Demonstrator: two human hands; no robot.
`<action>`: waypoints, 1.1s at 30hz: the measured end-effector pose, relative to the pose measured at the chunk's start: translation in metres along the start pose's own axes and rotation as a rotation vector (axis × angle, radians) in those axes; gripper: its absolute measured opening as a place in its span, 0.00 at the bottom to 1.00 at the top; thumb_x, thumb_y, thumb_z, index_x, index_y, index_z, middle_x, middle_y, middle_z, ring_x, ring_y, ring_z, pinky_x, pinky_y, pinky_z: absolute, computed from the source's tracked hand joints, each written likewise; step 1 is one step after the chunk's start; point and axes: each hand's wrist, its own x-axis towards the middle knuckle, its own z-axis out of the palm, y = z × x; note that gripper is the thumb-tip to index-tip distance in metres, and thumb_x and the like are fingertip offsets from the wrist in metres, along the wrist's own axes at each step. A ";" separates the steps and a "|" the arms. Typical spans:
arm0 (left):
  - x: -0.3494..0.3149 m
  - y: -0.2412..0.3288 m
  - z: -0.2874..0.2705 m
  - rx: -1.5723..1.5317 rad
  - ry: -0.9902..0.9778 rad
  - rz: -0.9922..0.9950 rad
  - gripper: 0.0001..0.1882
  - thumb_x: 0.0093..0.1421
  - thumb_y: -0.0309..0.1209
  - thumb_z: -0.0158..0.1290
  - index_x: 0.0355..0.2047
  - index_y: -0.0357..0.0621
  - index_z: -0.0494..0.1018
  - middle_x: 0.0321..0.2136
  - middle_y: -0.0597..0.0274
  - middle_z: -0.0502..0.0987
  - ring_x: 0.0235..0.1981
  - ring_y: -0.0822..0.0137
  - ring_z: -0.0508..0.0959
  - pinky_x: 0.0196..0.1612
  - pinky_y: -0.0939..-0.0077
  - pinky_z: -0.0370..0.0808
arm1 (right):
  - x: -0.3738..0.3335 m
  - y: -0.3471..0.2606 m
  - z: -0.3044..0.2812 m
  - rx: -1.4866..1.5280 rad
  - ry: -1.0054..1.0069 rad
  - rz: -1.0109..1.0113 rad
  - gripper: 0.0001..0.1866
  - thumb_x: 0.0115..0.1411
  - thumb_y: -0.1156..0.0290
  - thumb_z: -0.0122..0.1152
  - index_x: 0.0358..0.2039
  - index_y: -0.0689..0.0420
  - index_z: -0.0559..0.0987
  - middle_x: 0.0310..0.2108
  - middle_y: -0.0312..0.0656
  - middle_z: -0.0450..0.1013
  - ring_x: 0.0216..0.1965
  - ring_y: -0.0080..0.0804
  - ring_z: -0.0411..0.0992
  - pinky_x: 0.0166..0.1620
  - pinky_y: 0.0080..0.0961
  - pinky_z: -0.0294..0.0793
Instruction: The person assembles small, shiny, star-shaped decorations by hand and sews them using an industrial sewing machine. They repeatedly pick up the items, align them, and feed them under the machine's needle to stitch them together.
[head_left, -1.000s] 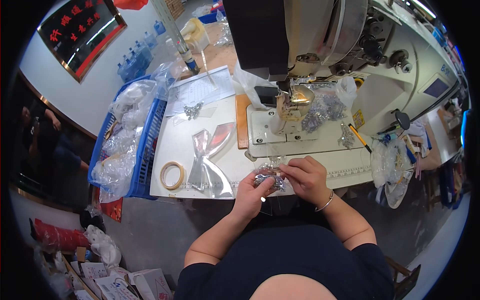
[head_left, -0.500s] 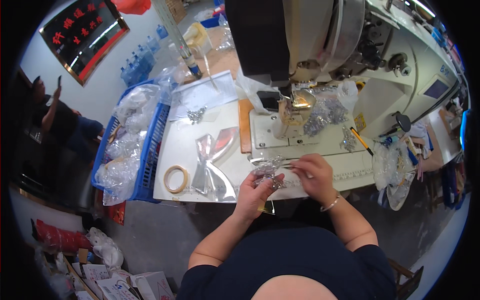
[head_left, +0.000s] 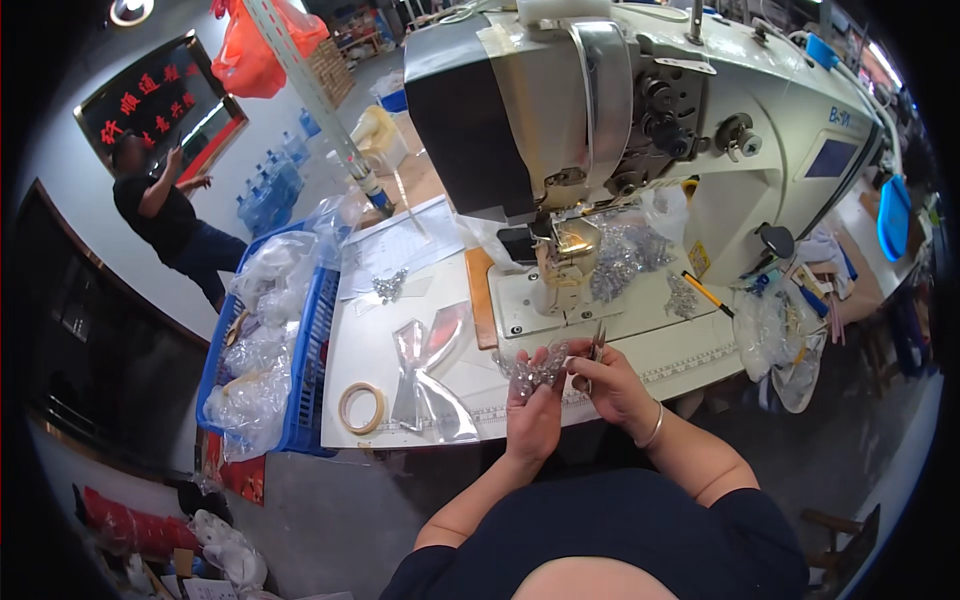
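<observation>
My left hand (head_left: 533, 420) is closed on a glittering silver piece (head_left: 540, 372) with clear, sparkling parts, just over the table's front edge. My right hand (head_left: 612, 382) touches the piece's right side with its fingertips. Gripped in that hand is a small pair of metal thread snips (head_left: 598, 342), its points upward; the grip is partly hidden. Beyond both hands stands a white sewing machine (head_left: 740, 150), its needle area (head_left: 562, 265) a little above them. A clear, shiny plastic cut-out (head_left: 425, 375) with crossing strips lies flat to the left.
A tape roll (head_left: 361, 408) and a blue basket (head_left: 308, 370) of plastic-wrapped items are at left. Silvery pieces (head_left: 630, 250) lie under the machine arm, near an orange-yellow pen (head_left: 708, 292). A bag (head_left: 765, 335) hangs over the right edge. Another person (head_left: 165, 210) stands far left.
My right hand has turned the snips from pointing left to pointing up and come against the silver piece. The left hand has turned upright. The view has shifted; the other person's pose differs.
</observation>
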 end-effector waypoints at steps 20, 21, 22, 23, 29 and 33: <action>0.000 0.018 -0.011 -0.033 0.159 -0.111 0.25 0.65 0.25 0.39 0.59 0.67 0.55 0.54 0.64 0.65 0.53 0.64 0.68 0.54 0.61 0.70 | 0.013 0.000 -0.013 -0.352 0.079 -0.007 0.13 0.51 0.73 0.65 0.37 0.61 0.77 0.24 0.31 0.72 0.21 0.13 0.64 0.22 0.09 0.58; -0.001 0.018 -0.011 -0.040 0.159 -0.116 0.25 0.65 0.25 0.39 0.59 0.67 0.55 0.54 0.64 0.65 0.53 0.64 0.68 0.54 0.61 0.70 | 0.013 0.000 -0.013 -0.350 0.086 -0.006 0.13 0.51 0.73 0.65 0.37 0.61 0.77 0.23 0.30 0.71 0.20 0.13 0.64 0.22 0.09 0.58; -0.001 0.018 -0.011 -0.042 0.163 -0.119 0.25 0.65 0.25 0.39 0.59 0.68 0.54 0.54 0.64 0.65 0.53 0.64 0.68 0.54 0.60 0.69 | 0.013 0.000 -0.014 -0.347 0.091 -0.004 0.13 0.51 0.73 0.65 0.37 0.61 0.77 0.23 0.30 0.71 0.20 0.13 0.64 0.22 0.09 0.58; 0.000 0.018 -0.011 -0.043 0.168 -0.122 0.25 0.65 0.25 0.38 0.59 0.68 0.54 0.54 0.64 0.65 0.53 0.64 0.68 0.54 0.60 0.69 | 0.014 0.001 -0.014 -0.345 0.097 -0.002 0.12 0.51 0.73 0.65 0.37 0.61 0.77 0.23 0.30 0.71 0.20 0.13 0.64 0.22 0.09 0.58; -0.004 0.022 -0.009 -0.072 0.127 -0.145 0.25 0.65 0.29 0.37 0.61 0.65 0.52 0.57 0.62 0.61 0.56 0.60 0.65 0.57 0.54 0.64 | 0.015 -0.001 -0.014 -0.299 0.082 0.016 0.12 0.51 0.73 0.64 0.37 0.62 0.77 0.24 0.32 0.73 0.20 0.13 0.63 0.22 0.09 0.58; -0.005 0.027 -0.007 -0.157 0.093 -0.167 0.27 0.63 0.34 0.37 0.62 0.63 0.49 0.59 0.61 0.58 0.59 0.58 0.60 0.60 0.48 0.58 | 0.017 -0.003 -0.020 -0.288 0.051 0.024 0.11 0.53 0.73 0.62 0.38 0.62 0.77 0.26 0.36 0.74 0.19 0.14 0.62 0.22 0.10 0.58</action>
